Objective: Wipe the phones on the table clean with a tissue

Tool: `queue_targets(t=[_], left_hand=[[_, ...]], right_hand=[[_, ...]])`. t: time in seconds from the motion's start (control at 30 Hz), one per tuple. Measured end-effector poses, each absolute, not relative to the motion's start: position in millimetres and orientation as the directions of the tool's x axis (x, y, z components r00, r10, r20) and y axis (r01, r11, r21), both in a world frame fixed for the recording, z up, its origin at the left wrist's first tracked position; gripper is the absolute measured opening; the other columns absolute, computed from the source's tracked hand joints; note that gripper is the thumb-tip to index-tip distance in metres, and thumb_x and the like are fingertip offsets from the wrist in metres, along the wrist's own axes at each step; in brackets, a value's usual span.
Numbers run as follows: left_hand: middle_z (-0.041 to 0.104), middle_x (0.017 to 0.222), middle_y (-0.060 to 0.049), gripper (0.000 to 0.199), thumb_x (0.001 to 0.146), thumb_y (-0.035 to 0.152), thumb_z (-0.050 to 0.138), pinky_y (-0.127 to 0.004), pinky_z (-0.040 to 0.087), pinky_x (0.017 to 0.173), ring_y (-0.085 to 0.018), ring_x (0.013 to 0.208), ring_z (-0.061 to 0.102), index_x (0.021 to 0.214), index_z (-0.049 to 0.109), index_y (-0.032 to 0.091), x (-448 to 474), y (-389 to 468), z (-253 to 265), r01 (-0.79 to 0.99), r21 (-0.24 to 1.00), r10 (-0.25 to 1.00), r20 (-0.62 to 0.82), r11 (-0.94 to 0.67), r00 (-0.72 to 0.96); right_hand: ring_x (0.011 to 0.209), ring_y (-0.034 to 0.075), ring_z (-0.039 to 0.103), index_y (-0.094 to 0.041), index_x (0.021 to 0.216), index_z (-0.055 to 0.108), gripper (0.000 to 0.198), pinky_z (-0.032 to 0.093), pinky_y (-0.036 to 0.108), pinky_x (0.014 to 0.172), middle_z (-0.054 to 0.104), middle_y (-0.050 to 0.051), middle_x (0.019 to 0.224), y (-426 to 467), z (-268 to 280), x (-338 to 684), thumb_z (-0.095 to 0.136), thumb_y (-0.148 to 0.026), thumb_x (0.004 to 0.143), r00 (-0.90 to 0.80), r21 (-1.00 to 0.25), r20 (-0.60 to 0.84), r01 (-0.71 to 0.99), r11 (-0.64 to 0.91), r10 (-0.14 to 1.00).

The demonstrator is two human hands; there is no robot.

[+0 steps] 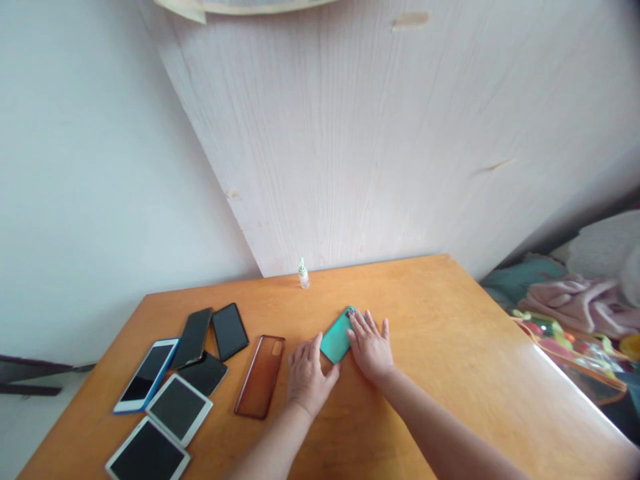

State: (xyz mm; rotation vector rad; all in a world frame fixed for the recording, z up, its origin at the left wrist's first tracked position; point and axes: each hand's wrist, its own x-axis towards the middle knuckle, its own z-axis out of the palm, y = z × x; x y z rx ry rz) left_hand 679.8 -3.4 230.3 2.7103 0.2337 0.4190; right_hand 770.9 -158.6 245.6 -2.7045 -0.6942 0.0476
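A phone in a teal case (336, 339) lies back up on the wooden table, slanting between both hands, its camera corner at the far end. My left hand (309, 375) is beside its near left edge, thumb and fingers apart. Against the phone's right side rests my right hand (371, 345), fingers stretched out, the fingertips by the camera corner. Neither hand is closed round the phone. Just left of my left hand lies a see-through reddish-brown phone case (260, 377) with a camera cutout.
At the left lie several dark-screened devices, among them a white phone with a blue edge (147, 375) and a white-framed tablet (149, 452). A small clear bottle (304, 275) stands near the back edge of the table (450, 373). Beyond the right edge are folded cloths (583, 300) and colourful items.
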Motion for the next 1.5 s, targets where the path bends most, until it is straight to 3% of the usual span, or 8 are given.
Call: queue_targets(t=[0.2,0.4,0.6,0.8,1.03,1.2,1.4,1.5], left_hand=[[0.064,0.123,-0.01,0.06,0.083,0.015,0.056,-0.041,0.041,0.098,-0.025,0.114,0.057,0.141,0.043,0.02,678.8,-0.7,224.9,0.121,0.385,0.226,0.238,-0.915,0.945],[0.064,0.121,-0.013,0.073,0.079,0.039,0.069,-0.045,0.043,0.093,-0.031,0.112,0.057,0.142,0.041,0.017,680.5,-2.5,226.4,0.11,0.347,0.221,0.299,-0.931,0.928],[0.066,0.117,-0.012,0.067,0.081,0.03,0.067,-0.042,0.045,0.092,-0.027,0.106,0.061,0.141,0.041,0.017,681.7,-1.0,222.5,0.078,0.371,0.212,0.335,-0.925,0.918],[0.064,0.121,-0.013,0.078,0.077,0.039,0.072,-0.046,0.045,0.093,-0.031,0.112,0.058,0.144,0.037,0.018,680.4,-1.9,222.9,0.105,0.36,0.227,0.314,-0.927,0.922],[0.065,0.121,-0.012,0.066,0.082,0.024,0.062,-0.045,0.045,0.095,-0.028,0.109,0.06,0.143,0.037,0.019,680.7,-0.9,220.8,0.096,0.41,0.229,0.29,-0.907,0.929],[0.064,0.122,-0.013,0.072,0.079,0.037,0.069,-0.047,0.045,0.094,-0.031,0.113,0.057,0.142,0.041,0.018,680.2,-2.4,223.0,0.096,0.382,0.225,0.311,-0.919,0.923],[0.065,0.121,-0.01,0.062,0.079,0.023,0.065,-0.045,0.044,0.096,-0.028,0.111,0.058,0.138,0.044,0.021,680.0,-2.3,224.3,0.103,0.399,0.232,0.291,-0.911,0.928],[0.065,0.119,-0.011,0.06,0.08,0.032,0.067,-0.045,0.044,0.093,-0.029,0.11,0.058,0.136,0.047,0.021,680.3,-2.3,225.4,0.089,0.387,0.217,0.303,-0.918,0.928]], right_hand=[[0.146,0.023,0.029,-0.033,0.149,0.038,0.048,-0.004,0.058,0.119,0.044,0.003,0.152,-145.1,244.5,747.9,0.034,-0.044,0.103,0.595,-0.412,0.06,0.746,-0.523,0.802],[0.148,0.028,0.023,-0.024,0.148,0.042,0.049,-0.003,0.067,0.115,0.04,0.008,0.154,-143.1,255.2,798.5,0.028,-0.041,0.104,0.869,-0.346,0.019,0.47,-0.812,0.495],[0.146,0.021,0.027,-0.027,0.147,0.043,0.05,-0.006,0.054,0.12,0.045,0.005,0.151,-128.0,255.9,783.4,0.03,-0.048,0.103,0.628,-0.413,0.006,0.71,-0.57,0.778],[0.147,0.028,0.024,-0.023,0.146,0.045,0.05,-0.008,0.063,0.116,0.042,0.008,0.153,-132.5,259.8,805.2,0.027,-0.044,0.104,0.836,-0.347,-0.017,0.51,-0.788,0.548],[0.148,0.022,0.024,-0.029,0.15,0.038,0.05,-0.007,0.055,0.12,0.043,0.004,0.153,-133.0,248.3,771.4,0.03,-0.046,0.103,0.64,-0.404,0.026,0.709,-0.577,0.768],[0.149,0.028,0.019,-0.022,0.149,0.039,0.05,-0.004,0.065,0.116,0.036,0.008,0.156,-146.1,247.7,800.6,0.028,-0.041,0.104,0.872,-0.304,0.014,0.47,-0.829,0.489],[0.148,0.023,0.022,-0.028,0.151,0.035,0.051,-0.003,0.055,0.12,0.035,0.005,0.157,-154.1,237.7,764.7,0.034,-0.044,0.102,0.618,-0.367,0.045,0.741,-0.563,0.785],[0.148,0.025,0.022,-0.027,0.15,0.038,0.049,-0.002,0.06,0.119,0.036,0.005,0.156,-162.8,239.2,774.5,0.031,-0.042,0.104,0.742,-0.338,0.041,0.641,-0.689,0.669]])
